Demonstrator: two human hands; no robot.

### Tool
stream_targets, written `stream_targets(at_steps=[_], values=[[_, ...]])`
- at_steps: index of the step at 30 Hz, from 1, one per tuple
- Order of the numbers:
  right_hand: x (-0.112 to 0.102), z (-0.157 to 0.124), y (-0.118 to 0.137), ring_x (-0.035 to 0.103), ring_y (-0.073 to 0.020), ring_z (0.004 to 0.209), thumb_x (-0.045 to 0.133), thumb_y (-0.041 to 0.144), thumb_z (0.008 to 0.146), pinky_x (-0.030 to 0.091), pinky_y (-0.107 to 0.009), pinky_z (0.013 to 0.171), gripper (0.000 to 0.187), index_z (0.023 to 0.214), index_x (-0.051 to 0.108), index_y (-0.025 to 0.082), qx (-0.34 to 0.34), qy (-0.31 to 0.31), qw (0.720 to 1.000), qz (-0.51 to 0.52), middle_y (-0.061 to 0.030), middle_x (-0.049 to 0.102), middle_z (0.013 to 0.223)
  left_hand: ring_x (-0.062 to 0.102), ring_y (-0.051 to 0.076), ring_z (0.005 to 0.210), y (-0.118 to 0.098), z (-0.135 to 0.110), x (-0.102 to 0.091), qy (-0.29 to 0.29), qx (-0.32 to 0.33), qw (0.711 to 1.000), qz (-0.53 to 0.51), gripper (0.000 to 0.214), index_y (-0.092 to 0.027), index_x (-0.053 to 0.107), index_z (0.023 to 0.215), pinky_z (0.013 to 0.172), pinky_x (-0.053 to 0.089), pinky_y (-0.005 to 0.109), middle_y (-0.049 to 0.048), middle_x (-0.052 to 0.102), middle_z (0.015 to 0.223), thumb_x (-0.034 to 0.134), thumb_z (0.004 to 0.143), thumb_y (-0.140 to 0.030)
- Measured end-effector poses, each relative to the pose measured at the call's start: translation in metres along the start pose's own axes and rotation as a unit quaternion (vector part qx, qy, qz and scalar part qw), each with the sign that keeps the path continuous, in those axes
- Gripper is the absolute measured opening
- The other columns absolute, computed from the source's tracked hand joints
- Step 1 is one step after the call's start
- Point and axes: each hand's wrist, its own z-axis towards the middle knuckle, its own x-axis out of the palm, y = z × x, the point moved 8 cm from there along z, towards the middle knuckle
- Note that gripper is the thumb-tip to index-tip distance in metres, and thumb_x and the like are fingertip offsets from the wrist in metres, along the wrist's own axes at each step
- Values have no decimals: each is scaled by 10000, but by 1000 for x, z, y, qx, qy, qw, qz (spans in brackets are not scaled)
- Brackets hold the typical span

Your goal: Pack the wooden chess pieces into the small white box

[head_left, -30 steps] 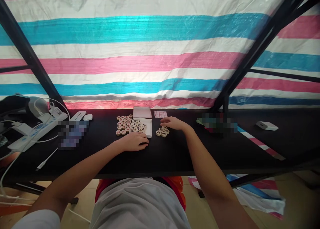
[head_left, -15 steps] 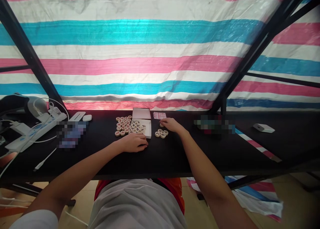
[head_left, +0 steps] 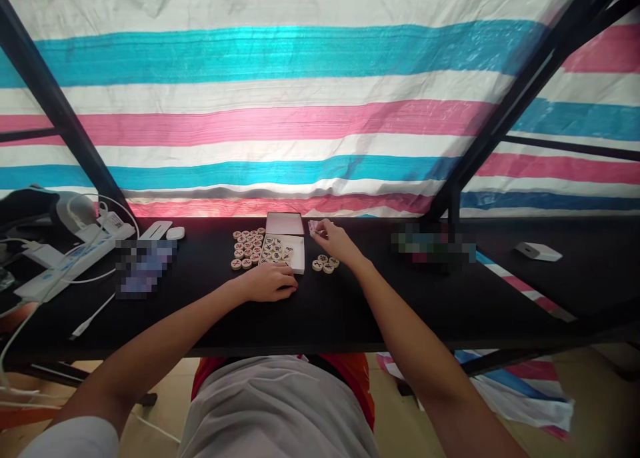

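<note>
On the black desk (head_left: 210, 318) lies a shallow white box (head_left: 297, 255) with round Chinese chess pieces (head_left: 277, 248) in dark characters in its left part. My left hand (head_left: 270, 283) rests at the box's near edge, palm down, fingers loosely extended and covering part of the near row. Beyond a small group of loose dark-lettered pieces (head_left: 328, 268), my right hand (head_left: 330, 236) is raised with fingertips pinched on a Chinese chess piece, which they mostly hide. Behind those fingertips shows a pink-and-white paper slip (head_left: 314, 226).
Rows of red-lettered pieces (head_left: 239, 253) stand left of the box. The box lid (head_left: 285, 223) lies behind it. A power strip (head_left: 75, 261), a white cable (head_left: 93, 317) and a blurred item (head_left: 147, 268) are at left. A white adapter (head_left: 539, 252) sits far right.
My right hand has picked up the piece beside the loose group and moved it up and away from me, over the paper slip. My left hand stays by the box.
</note>
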Motion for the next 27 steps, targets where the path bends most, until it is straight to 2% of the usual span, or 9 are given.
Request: stream_targets(at_steps=[4,7,14,18,22,27], values=[[23,-2,39,561,-172,787,484,290,863,411,-271,728,136,848,569,185,-84,30,995,-37,-40,623,815,597,157,854,1,-1,1,5,-4,1000,3,229,-213,672,968,817,452,254,45,643,903,456,912,-264],[38,-1,50,547,-182,832,505,248,858,400,-280,767,106,854,590,185,-106,46,990,-78,-50,625,835,596,154,848,0,0,1,8,-4,1000,5,230,-214,673,968,813,453,249,44,637,886,456,911,-264],[49,10,36,545,-217,877,536,263,858,418,-313,790,130,864,627,171,-64,44,989,-124,-78,633,837,595,160,852,0,1,1,4,-2,1000,12,217,-211,677,960,793,451,247,41,642,885,473,905,-259],[50,10,33,527,-225,1002,563,247,840,393,-352,923,140,864,672,162,-70,22,993,-96,-115,591,1060,596,153,841,1,0,2,2,0,1000,5,215,-223,677,963,804,447,246,37,643,887,474,903,-264],[50,6,27,549,-191,978,540,219,842,408,-334,937,174,930,683,175,-71,30,996,-46,-89,570,1043,598,158,848,1,0,2,3,-3,1000,9,216,-223,676,961,804,449,250,41,644,887,473,903,-265],[47,2,21,521,-224,1073,570,231,806,407,-368,969,205,971,664,152,-48,28,997,-50,-114,546,1133,599,161,853,1,0,2,11,-3,1000,9,223,-220,670,978,803,443,252,42,644,903,463,908,-267]])
